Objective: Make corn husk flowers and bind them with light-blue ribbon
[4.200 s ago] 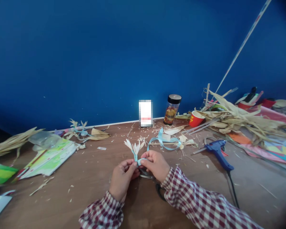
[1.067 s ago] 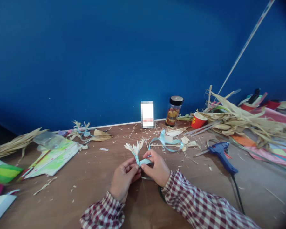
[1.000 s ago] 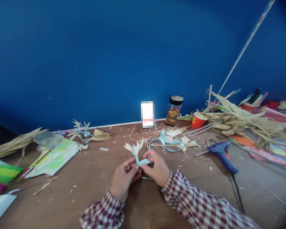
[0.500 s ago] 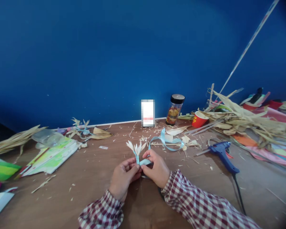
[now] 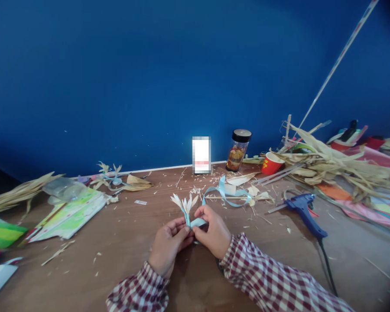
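My left hand [image 5: 169,245] pinches the stem of a small corn-husk flower [image 5: 183,203] with pale pointed petals, held just above the brown table [image 5: 123,242]. Against that stem my right hand [image 5: 212,232] presses a light blue ribbon [image 5: 225,197], wrapped around the flower's base. From my right fingers the ribbon trails off in a loop across the table behind them. Both hands meet at the flower's base. Both sleeves are red-and-white checked.
A blue glue gun [image 5: 303,208] lies to the right, its cable running toward me. Dried corn husks [image 5: 328,167], a red paper cup [image 5: 271,164] and a black-lidded jar [image 5: 238,149] stand at the back right. Coloured paper sheets [image 5: 68,212] and finished husk flowers [image 5: 110,175] lie left.
Both hands stay at the flower's base with only small finger shifts. The view has moved slightly.
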Motion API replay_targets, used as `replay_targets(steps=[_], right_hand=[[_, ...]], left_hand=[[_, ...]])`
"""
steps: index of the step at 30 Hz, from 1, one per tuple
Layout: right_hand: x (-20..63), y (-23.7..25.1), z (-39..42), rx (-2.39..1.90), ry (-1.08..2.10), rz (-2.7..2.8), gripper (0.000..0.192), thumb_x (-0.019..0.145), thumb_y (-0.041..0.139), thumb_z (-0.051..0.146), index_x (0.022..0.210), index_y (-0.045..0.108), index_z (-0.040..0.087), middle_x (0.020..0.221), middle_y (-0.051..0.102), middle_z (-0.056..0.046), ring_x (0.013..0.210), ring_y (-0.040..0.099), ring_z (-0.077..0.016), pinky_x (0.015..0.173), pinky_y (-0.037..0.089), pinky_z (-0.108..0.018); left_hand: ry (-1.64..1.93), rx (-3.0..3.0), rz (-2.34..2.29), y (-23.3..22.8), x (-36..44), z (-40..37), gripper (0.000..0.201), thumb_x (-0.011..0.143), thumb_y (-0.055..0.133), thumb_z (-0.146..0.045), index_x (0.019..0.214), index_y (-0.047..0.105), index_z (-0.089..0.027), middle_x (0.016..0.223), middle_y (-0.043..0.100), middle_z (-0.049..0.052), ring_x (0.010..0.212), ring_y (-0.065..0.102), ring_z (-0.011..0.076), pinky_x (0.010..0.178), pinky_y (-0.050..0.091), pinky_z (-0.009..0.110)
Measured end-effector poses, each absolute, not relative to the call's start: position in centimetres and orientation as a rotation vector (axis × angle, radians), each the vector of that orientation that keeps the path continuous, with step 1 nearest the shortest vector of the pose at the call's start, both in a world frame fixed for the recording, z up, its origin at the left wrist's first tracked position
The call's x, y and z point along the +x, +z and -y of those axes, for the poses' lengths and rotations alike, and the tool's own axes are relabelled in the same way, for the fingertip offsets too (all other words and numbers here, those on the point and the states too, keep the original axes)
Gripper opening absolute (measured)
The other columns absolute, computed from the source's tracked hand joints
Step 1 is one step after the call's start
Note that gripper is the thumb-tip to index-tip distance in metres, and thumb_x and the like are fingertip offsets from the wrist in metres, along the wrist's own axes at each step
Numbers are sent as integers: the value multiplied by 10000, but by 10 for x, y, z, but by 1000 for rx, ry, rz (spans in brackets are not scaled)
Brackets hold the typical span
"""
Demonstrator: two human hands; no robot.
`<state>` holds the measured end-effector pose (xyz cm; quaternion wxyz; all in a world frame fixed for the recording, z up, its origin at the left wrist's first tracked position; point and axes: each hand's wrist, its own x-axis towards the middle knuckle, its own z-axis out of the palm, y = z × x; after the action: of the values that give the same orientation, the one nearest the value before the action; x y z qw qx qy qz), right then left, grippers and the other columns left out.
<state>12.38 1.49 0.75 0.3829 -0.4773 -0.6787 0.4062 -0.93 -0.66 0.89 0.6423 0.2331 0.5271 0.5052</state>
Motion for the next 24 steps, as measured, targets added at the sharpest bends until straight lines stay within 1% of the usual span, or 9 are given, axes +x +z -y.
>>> replay_targets(steps=[4,11,15,24], right_hand=[[123,5,-14,-1236,946,1784,224,665,507,134,860,432,215,650,537,45,553,488,-110,551,376,-216],[121,4,-11,-1276,836,1831,245,654,503,134,865,412,218,667,525,40,566,497,-121,544,372,-220],[121,5,-10,-1301,789,1820,263,645,498,124,874,406,216,681,522,36,575,507,-122,553,377,-221],[118,7,-8,-1355,768,1794,251,637,495,130,853,393,207,638,496,43,542,506,-122,540,376,-225]], left_hand=[[1155,550,-1228,5,-9,7,316,592,724,-137,883,607,-99,704,679,67,603,629,129,575,532,242],[1194,538,-1230,3,-6,8,360,544,749,-170,868,611,-99,740,696,83,637,650,167,580,535,260],[1206,588,-1250,4,-3,7,365,549,743,-197,879,621,-100,746,700,81,638,650,165,563,525,241],[1281,591,-1216,-6,-4,8,410,536,749,-221,901,622,-84,739,708,87,684,657,177,661,516,260]])
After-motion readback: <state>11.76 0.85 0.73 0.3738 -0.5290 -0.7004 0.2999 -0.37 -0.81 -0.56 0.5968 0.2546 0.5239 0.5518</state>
